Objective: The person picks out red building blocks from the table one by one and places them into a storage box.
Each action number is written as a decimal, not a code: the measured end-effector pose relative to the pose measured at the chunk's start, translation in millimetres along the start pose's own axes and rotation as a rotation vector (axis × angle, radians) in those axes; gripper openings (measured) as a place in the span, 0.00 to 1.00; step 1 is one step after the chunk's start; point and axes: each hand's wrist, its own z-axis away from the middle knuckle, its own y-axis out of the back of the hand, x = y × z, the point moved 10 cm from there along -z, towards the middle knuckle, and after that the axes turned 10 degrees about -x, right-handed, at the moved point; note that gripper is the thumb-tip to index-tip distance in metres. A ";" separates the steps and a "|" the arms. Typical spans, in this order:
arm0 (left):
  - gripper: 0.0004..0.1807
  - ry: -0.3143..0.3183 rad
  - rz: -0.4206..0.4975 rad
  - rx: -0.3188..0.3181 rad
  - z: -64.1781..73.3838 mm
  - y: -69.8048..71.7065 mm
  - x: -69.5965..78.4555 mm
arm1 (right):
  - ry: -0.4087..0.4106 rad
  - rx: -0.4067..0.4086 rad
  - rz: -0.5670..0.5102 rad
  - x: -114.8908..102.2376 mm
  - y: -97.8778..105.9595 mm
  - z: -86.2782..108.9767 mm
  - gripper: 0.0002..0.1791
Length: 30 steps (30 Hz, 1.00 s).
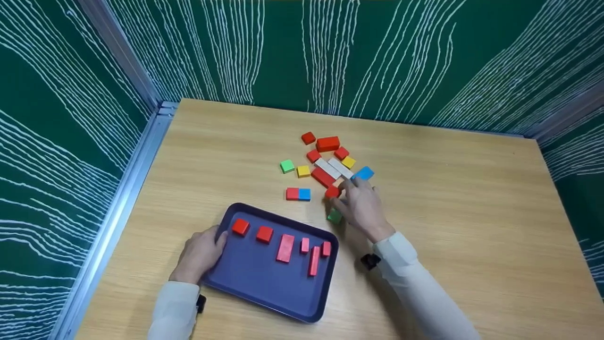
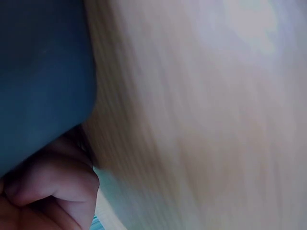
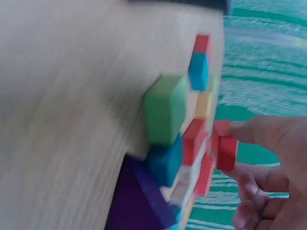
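Observation:
My left hand (image 1: 200, 255) grips the left rim of a dark blue tray (image 1: 264, 288), thumb over the edge. In the left wrist view the curled fingers (image 2: 62, 187) lie under the tray's corner. Several red and pinkish-red blocks, among them a flat slab (image 1: 285, 248), lie in a row inside the tray. My right hand (image 1: 361, 205) is over the front of the block pile. Between its thumb and fingertips it pinches a small red block (image 3: 224, 148). A green block (image 1: 334, 216) stands just below that hand, partly covered by it.
Beyond the right hand lie red, white, yellow and blue blocks, including a long red block (image 1: 328, 143). A light green block (image 1: 287, 166) and a red-and-blue pair (image 1: 298, 194) sit to the left. Green patterned panels (image 1: 283, 56) border the wooden table (image 1: 472, 212).

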 end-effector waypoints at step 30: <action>0.18 -0.006 -0.003 -0.003 1.9 0.3 -0.5 | 0.382 -0.170 0.036 -93.4 -65.2 99.4 0.21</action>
